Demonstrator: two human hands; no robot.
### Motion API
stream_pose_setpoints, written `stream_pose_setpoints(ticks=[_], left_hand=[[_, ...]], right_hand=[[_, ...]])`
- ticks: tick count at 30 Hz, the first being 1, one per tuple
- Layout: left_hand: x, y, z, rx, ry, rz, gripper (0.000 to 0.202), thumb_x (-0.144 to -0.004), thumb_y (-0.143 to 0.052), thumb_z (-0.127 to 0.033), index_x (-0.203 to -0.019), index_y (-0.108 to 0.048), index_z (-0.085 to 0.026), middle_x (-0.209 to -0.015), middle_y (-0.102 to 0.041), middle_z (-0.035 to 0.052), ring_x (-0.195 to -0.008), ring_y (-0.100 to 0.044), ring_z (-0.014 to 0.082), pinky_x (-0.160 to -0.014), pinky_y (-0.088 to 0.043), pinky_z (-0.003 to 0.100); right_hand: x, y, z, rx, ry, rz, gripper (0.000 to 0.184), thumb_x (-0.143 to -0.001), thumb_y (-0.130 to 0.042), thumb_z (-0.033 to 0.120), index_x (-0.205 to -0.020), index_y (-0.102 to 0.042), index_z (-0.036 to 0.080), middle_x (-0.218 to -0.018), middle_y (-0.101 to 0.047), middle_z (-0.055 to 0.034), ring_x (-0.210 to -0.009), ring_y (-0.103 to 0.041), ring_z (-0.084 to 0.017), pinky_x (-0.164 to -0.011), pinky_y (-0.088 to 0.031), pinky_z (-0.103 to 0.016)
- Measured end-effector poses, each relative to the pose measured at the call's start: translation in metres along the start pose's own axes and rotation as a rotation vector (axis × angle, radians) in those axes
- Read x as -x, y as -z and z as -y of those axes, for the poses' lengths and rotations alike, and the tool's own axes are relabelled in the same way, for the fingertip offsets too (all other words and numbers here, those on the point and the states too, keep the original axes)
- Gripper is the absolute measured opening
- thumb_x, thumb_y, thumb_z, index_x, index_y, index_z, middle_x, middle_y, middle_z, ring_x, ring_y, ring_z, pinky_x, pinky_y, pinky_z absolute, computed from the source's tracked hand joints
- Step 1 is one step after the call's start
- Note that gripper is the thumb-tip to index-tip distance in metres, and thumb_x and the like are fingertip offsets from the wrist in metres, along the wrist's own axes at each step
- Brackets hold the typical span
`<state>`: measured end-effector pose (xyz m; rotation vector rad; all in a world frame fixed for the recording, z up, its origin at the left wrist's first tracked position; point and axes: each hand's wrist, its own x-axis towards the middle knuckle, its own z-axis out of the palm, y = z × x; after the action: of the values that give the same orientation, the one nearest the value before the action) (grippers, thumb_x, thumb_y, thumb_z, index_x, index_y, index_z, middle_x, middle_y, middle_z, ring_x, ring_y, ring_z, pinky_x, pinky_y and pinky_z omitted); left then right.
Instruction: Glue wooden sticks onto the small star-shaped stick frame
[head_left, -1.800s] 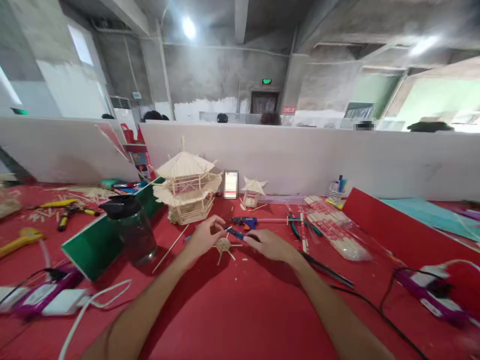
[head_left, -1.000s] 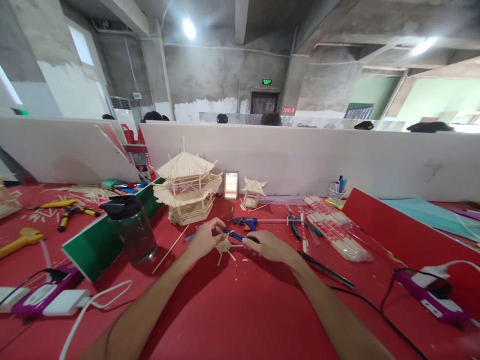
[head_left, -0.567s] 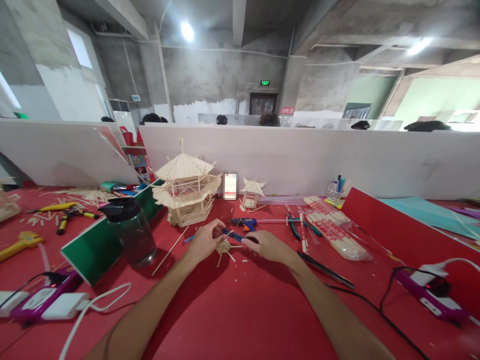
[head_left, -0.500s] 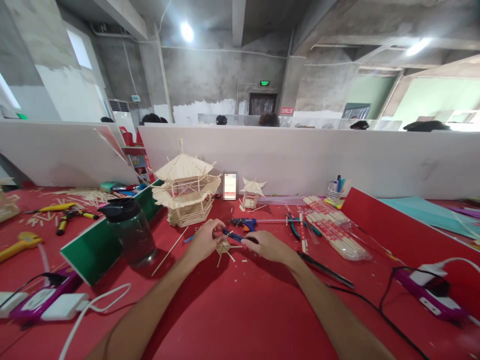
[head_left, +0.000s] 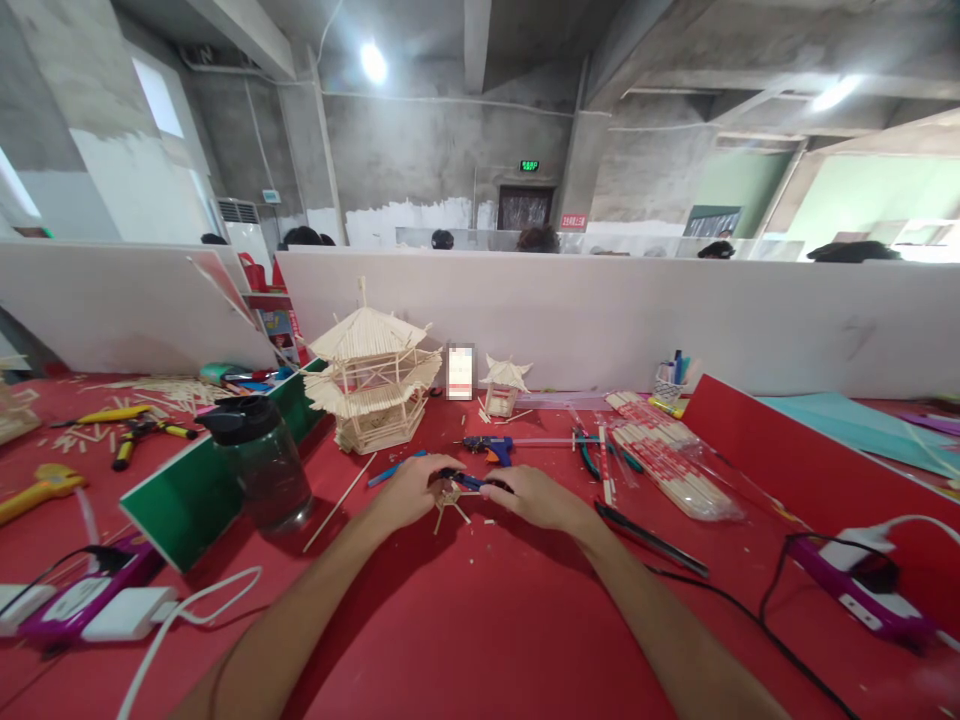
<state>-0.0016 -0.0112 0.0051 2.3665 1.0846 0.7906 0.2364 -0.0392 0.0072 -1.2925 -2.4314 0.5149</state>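
Blue tool sits at the middle of the frame, spanning the gap between two hands, above a spoked piece; whether the two touch, I cannot tell, nor what kind of tool it is. The left hand has its fingers curled around one end; the right hand grips the other between thumb and fingers.

The step in hand looks like two-handed handling of the tool close over the piece. The next move seems to call for small, steady motions, since the thin spokes could easily be knocked.

The widest room for moving lies lower middle, where the table runs between the forearms. Other sides are tighter: the glue gun just beyond the hands, a rod beside the left one, the bottle at left, black tongs near the right forearm.
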Motion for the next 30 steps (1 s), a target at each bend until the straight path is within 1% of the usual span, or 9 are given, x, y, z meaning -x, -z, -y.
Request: stream_pose_setpoints(ticks=[3, 8, 11, 15, 18, 22, 27, 30], left_hand=[[0.0, 0.001, 0.0, 0.006, 0.002, 0.002, 0.029, -0.083, -0.059, -0.021, -0.109, -0.072, -0.024, -0.107, -0.074, 0.0044, -0.097, -0.067, 0.022, -0.085, -0.049, 0.03], [0.001, 0.002, -0.005, -0.02, 0.006, 0.004, 0.029, -0.081, -0.06, -0.019, -0.108, -0.072, -0.024, -0.106, -0.074, 0.0042, -0.095, -0.068, 0.0219, -0.084, -0.049, 0.029], [0.001, 0.002, -0.009, -0.055, 0.0, 0.017, 0.034, -0.078, -0.06, -0.014, -0.109, -0.071, -0.023, -0.107, -0.074, 0.0047, -0.097, -0.068, 0.0227, -0.085, -0.049, 0.03], [0.001, 0.003, -0.013, -0.083, -0.038, 0.013, 0.038, -0.076, -0.058, -0.009, -0.109, -0.071, -0.023, -0.109, -0.074, 0.0046, -0.1, -0.067, 0.0224, -0.089, -0.049, 0.031], [0.001, 0.003, -0.015, -0.093, -0.055, 0.011, 0.039, -0.076, -0.058, -0.009, -0.11, -0.071, -0.023, -0.11, -0.074, 0.0046, -0.1, -0.067, 0.0221, -0.089, -0.05, 0.031], [0.001, 0.002, -0.016, -0.097, -0.044, 0.007, 0.035, -0.078, -0.058, -0.011, -0.108, -0.072, -0.023, -0.108, -0.074, 0.0054, -0.098, -0.067, 0.0221, -0.088, -0.05, 0.032], [0.001, -0.001, -0.015, -0.101, -0.032, -0.019, 0.034, -0.077, -0.059, -0.009, -0.105, -0.074, -0.023, -0.105, -0.074, 0.0054, -0.096, -0.067, 0.0216, -0.087, -0.05, 0.031], [0.0, -0.001, -0.014, -0.122, -0.046, -0.006, 0.034, -0.077, -0.06, -0.01, -0.105, -0.074, -0.022, -0.105, -0.074, 0.006, -0.095, -0.067, 0.0216, -0.087, -0.05, 0.031]], right_hand=[[0.0, -0.001, 0.0, 0.005, -0.004, 0.008, 0.037, -0.101, -0.039, 0.04, -0.1, -0.067, 0.016, -0.101, -0.072, -0.0097, -0.087, -0.063, -0.021, -0.07, -0.036, -0.026], [0.0, -0.002, 0.003, 0.057, -0.026, -0.001, 0.038, -0.101, -0.039, 0.043, -0.1, -0.067, 0.017, -0.098, -0.072, -0.0091, -0.084, -0.064, -0.02, -0.067, -0.033, -0.026], [0.0, -0.004, 0.006, 0.133, -0.058, -0.013, 0.04, -0.101, -0.038, 0.044, -0.101, -0.067, 0.016, -0.097, -0.072, -0.0105, -0.084, -0.065, -0.021, -0.066, -0.032, -0.027], [-0.002, -0.007, 0.01, 0.246, -0.09, -0.021, 0.045, -0.102, -0.033, 0.045, -0.097, -0.067, 0.016, -0.095, -0.072, -0.0127, -0.084, -0.066, -0.022, -0.066, -0.033, -0.028], [-0.004, -0.008, 0.012, 0.307, -0.09, -0.027, 0.048, -0.103, -0.029, 0.046, -0.096, -0.066, 0.015, -0.094, -0.071, -0.0137, -0.084, -0.067, -0.024, -0.066, -0.034, -0.029], [-0.006, -0.009, 0.013, 0.371, -0.083, -0.016, 0.049, -0.104, -0.026, 0.045, -0.097, -0.064, 0.014, -0.093, -0.071, -0.0147, -0.084, -0.068, -0.026, -0.067, -0.037, -0.03], [-0.007, -0.009, 0.015, 0.42, -0.084, 0.007, 0.05, -0.104, -0.023, 0.043, -0.099, -0.064, 0.015, -0.095, -0.071, -0.0149, -0.085, -0.068, -0.026, -0.07, -0.039, -0.03], [-0.007, -0.01, 0.015, 0.434, -0.073, 0.003, 0.05, -0.104, -0.023, 0.042, -0.098, -0.064, 0.015, -0.094, -0.072, -0.0146, -0.084, -0.068, -0.027, -0.069, -0.039, -0.03]])
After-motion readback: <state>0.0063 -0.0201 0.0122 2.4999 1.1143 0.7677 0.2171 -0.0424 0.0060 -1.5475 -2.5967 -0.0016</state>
